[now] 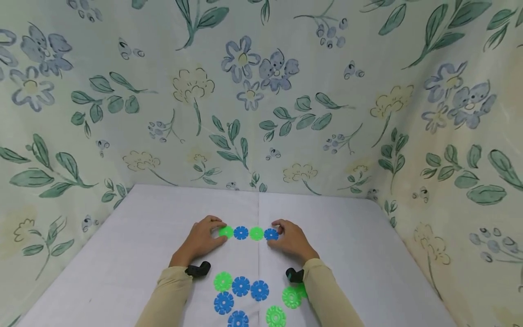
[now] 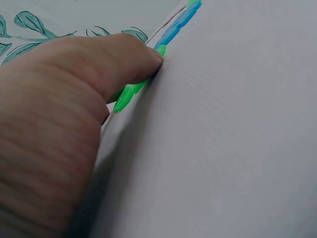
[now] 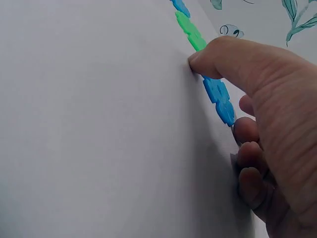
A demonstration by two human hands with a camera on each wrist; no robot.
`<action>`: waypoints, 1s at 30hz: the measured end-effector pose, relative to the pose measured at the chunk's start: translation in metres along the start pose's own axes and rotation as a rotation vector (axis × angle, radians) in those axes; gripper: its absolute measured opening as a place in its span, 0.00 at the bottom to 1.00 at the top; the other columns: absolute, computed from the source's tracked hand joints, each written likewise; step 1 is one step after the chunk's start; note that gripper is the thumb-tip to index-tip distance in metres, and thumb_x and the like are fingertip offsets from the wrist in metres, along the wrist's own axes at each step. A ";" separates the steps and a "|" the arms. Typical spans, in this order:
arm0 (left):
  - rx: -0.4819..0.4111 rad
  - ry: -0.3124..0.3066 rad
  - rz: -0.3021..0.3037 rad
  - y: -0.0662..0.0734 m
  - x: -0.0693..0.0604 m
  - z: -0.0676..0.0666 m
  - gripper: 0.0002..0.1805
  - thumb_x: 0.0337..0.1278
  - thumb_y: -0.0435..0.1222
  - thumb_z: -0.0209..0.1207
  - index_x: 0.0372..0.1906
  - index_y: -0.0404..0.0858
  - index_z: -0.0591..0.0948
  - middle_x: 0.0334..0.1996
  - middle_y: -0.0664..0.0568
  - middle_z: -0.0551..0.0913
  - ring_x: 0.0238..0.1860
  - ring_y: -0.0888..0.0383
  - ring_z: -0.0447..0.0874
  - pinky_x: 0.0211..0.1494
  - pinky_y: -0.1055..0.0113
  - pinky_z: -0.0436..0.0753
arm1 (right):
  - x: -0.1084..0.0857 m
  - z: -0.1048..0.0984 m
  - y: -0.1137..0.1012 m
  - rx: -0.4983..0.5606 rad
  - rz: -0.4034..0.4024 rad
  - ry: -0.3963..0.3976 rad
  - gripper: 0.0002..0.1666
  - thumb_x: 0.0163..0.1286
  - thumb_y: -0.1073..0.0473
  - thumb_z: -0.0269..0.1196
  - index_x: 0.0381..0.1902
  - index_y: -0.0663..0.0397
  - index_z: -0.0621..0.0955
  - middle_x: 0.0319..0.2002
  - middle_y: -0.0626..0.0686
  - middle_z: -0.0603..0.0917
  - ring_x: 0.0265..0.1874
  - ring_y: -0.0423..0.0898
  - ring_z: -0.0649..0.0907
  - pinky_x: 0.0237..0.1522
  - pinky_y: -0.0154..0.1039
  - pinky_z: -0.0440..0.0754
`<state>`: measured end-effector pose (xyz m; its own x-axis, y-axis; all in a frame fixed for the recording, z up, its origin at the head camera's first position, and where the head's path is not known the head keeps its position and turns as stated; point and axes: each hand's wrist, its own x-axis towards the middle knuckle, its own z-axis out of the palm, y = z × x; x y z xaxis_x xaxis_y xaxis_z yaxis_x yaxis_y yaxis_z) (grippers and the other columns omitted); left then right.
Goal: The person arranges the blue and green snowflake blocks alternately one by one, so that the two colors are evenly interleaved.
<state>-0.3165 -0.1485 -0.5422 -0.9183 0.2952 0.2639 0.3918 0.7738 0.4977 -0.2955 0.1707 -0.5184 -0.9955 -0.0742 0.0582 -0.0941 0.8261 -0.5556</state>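
Note:
In the head view a row of notched plastic discs lies on the white table, green and blue by turns. My left hand (image 1: pixel 203 238) holds the green disc (image 1: pixel 226 232) at the left end between thumb and fingers. At the right end my right hand (image 1: pixel 291 238) holds a blue disc (image 1: pixel 271 234) the same way. Between them lie another blue disc (image 1: pixel 241 233) and another green disc (image 1: pixel 256 234). In the left wrist view the thumb (image 2: pixel 133 59) covers part of the held green disc (image 2: pixel 128 96). The right wrist view shows the held blue disc (image 3: pixel 218 96) flat against the table.
Nearer to me lie several loose discs: a green disc (image 1: pixel 223 281) and blue discs (image 1: pixel 241 286) between the forearms, and green discs (image 1: pixel 292 297) beside the right sleeve. The white table (image 1: pixel 102 272) ends at a floral curtain (image 1: pixel 245 136) behind and at the sides.

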 end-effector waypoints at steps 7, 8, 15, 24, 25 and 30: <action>-0.012 -0.012 -0.008 0.001 -0.001 0.001 0.24 0.54 0.53 0.70 0.56 0.52 0.85 0.57 0.56 0.79 0.61 0.53 0.77 0.63 0.50 0.71 | -0.004 -0.004 0.007 0.023 -0.033 -0.014 0.37 0.55 0.46 0.77 0.62 0.41 0.78 0.41 0.46 0.77 0.38 0.43 0.76 0.43 0.41 0.77; -0.012 -0.010 -0.008 0.001 -0.001 0.001 0.24 0.54 0.53 0.70 0.56 0.51 0.85 0.57 0.56 0.79 0.61 0.53 0.77 0.63 0.50 0.71 | -0.005 -0.006 0.009 0.045 -0.051 -0.007 0.34 0.57 0.48 0.76 0.61 0.41 0.79 0.41 0.46 0.77 0.38 0.43 0.76 0.42 0.40 0.77; -0.016 0.006 -0.014 0.001 -0.002 0.000 0.24 0.54 0.52 0.70 0.56 0.51 0.85 0.57 0.55 0.80 0.61 0.52 0.77 0.62 0.49 0.71 | -0.017 -0.027 0.015 0.104 -0.160 0.028 0.21 0.63 0.57 0.71 0.55 0.44 0.83 0.38 0.45 0.78 0.34 0.42 0.76 0.35 0.35 0.76; -0.008 0.024 -0.026 -0.002 0.001 0.001 0.24 0.53 0.53 0.71 0.55 0.53 0.85 0.57 0.56 0.79 0.62 0.53 0.77 0.62 0.50 0.70 | -0.037 -0.051 0.009 -0.082 -0.256 0.181 0.18 0.61 0.54 0.73 0.49 0.35 0.85 0.37 0.45 0.82 0.29 0.37 0.74 0.29 0.31 0.73; -0.008 0.023 -0.024 -0.002 0.002 0.001 0.24 0.53 0.53 0.71 0.55 0.53 0.85 0.57 0.56 0.79 0.62 0.53 0.76 0.63 0.50 0.70 | -0.040 -0.052 0.009 -0.085 -0.258 0.182 0.18 0.61 0.54 0.73 0.49 0.35 0.85 0.37 0.45 0.83 0.29 0.37 0.75 0.29 0.31 0.73; 0.003 -0.001 -0.028 -0.002 0.001 0.002 0.24 0.53 0.53 0.70 0.55 0.53 0.85 0.58 0.56 0.79 0.62 0.52 0.77 0.63 0.50 0.71 | -0.057 -0.060 0.009 -0.076 -0.284 0.177 0.18 0.61 0.57 0.73 0.48 0.35 0.85 0.38 0.46 0.84 0.29 0.38 0.76 0.29 0.29 0.74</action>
<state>-0.3184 -0.1490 -0.5442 -0.9289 0.2744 0.2487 0.3659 0.7833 0.5026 -0.2396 0.2154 -0.4770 -0.9124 -0.2143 0.3486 -0.3598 0.8260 -0.4339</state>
